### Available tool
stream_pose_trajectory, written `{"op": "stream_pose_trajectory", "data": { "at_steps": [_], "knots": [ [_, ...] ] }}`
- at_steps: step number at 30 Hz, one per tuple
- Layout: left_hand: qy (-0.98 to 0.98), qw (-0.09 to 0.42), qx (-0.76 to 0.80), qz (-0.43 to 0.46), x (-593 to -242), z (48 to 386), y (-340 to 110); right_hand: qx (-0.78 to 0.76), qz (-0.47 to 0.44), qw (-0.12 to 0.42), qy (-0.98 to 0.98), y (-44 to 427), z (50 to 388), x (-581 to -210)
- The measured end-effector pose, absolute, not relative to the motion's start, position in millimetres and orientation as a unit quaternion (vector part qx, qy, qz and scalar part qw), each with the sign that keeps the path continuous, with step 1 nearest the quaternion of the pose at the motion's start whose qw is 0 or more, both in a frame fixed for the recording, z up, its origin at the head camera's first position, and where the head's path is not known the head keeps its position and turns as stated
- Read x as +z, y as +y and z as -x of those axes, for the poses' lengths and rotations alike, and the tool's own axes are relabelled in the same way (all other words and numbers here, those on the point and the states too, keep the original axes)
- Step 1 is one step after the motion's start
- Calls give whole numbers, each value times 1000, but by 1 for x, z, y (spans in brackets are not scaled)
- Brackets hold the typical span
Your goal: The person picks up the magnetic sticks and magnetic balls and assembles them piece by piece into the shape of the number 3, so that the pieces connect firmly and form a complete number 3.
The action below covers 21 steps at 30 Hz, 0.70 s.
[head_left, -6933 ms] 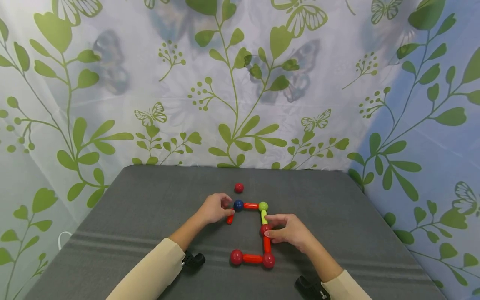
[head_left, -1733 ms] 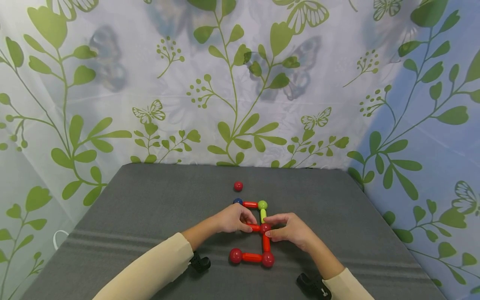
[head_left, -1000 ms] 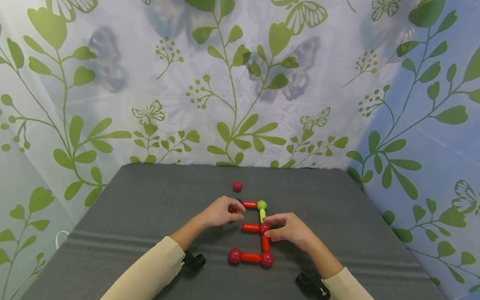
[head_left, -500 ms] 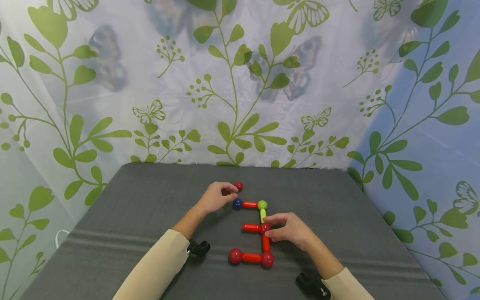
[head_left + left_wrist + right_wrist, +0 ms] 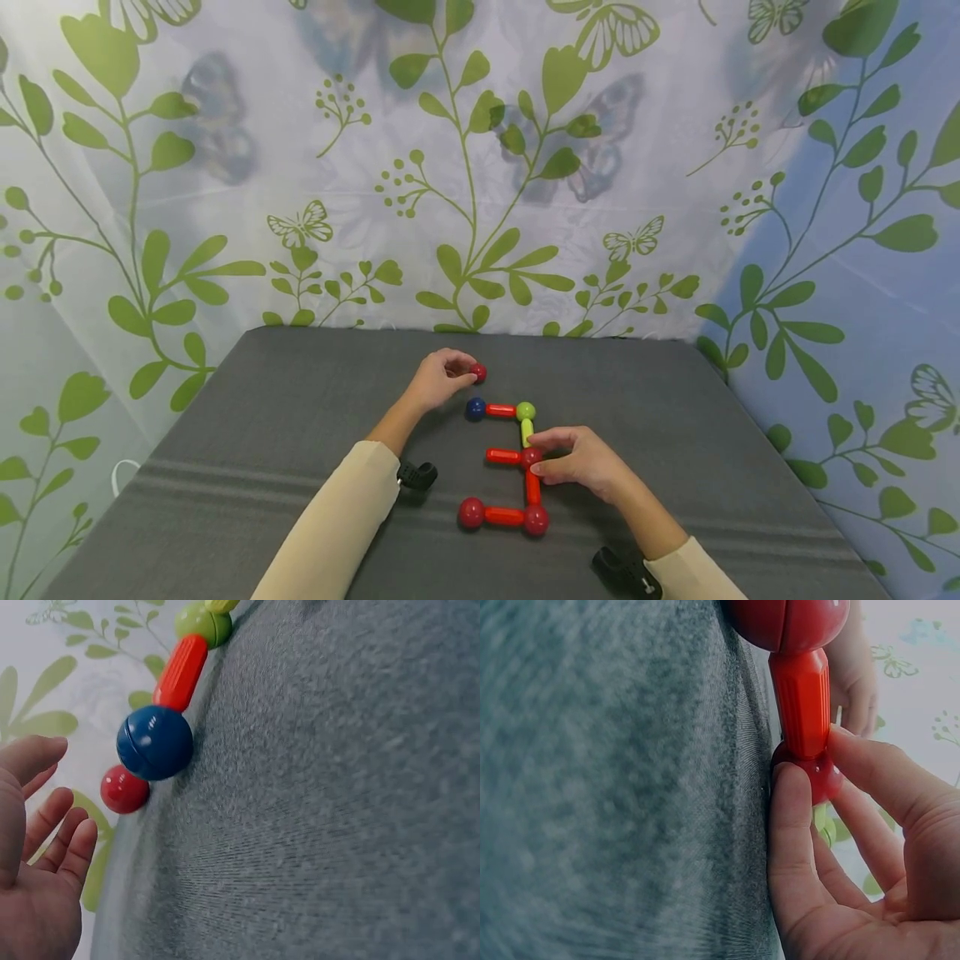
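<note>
My left hand (image 5: 442, 379) reaches to a loose red ball (image 5: 479, 372) at the back, fingers parted around its left side. In the left wrist view a gap shows between the fingertips and that ball. With thumb and fingers, my right hand (image 5: 581, 462) pinches the middle red ball (image 5: 823, 776) of a figure of magnetic balls and rods. From this ball a red rod (image 5: 502, 456) points left with a free end. A lime rod (image 5: 527, 432) leads back to a lime ball (image 5: 526, 412), then a red rod (image 5: 501, 410) and a blue ball (image 5: 476, 408).
Toward me, another red rod (image 5: 532, 488) joins a corner red ball (image 5: 536, 520), then a red rod (image 5: 504, 517) and an end red ball (image 5: 471, 513). Everything lies on a grey cloth-covered table (image 5: 300, 417). A leaf-patterned curtain (image 5: 465, 167) stands behind.
The left hand set a red rod against the middle red ball, released it, then moved back past the blue ball to the loose red ball. The right hand has kept its place.
</note>
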<state>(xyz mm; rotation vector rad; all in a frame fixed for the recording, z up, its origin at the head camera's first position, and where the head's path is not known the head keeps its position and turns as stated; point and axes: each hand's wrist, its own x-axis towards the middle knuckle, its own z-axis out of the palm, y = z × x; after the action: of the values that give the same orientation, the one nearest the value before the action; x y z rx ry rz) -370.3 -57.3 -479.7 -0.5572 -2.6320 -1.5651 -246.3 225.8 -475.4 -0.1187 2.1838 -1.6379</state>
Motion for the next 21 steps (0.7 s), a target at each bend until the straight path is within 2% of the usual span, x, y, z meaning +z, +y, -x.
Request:
{"op": "stream_pose_trajectory", "data": {
  "at_steps": [11, 21],
  "knots": [
    [-868, 9, -467, 167, -491, 388, -57, -589, 42, 201, 782, 226, 246, -475],
    [-880, 3, -426, 210, -493, 397, -41, -591, 41, 201, 780, 226, 246, -477]
  ]
}}
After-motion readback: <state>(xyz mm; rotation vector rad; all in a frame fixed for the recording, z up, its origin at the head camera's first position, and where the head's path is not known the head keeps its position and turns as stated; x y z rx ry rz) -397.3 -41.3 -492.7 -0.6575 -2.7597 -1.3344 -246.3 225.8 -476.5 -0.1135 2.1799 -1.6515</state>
